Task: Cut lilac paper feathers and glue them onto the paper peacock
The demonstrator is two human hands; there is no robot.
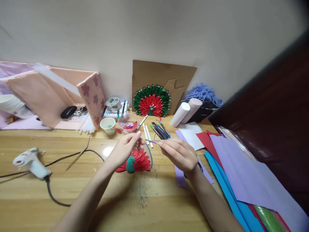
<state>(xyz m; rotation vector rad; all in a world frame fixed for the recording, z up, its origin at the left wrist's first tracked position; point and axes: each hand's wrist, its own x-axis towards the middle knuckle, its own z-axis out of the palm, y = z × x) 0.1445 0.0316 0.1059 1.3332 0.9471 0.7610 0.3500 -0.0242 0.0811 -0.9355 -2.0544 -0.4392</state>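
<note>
A thin purple felt strip (152, 141) is pinched in the fingertips of my right hand (180, 154), its free end pointing left. My left hand (127, 146) is just beyond that end, thumb and fingers curled together; what they hold, if anything, is too small to make out. Below and partly behind my left hand lies a red felt fan with a green bird-shaped body (130, 164), a blue curved edge on its right. Purple felt strips (180, 177) lie under my right hand, with a dark curved object partly hidden by my wrist.
A glue gun (36, 162) with its cord and tweezers (78, 154) lie left. Behind are a paper cup (107, 125), a plastic bowl (123, 120), markers (160, 130), and a green-red peacock (152, 101) against cardboard (154, 72). Felt sheets (243, 170) are stacked right.
</note>
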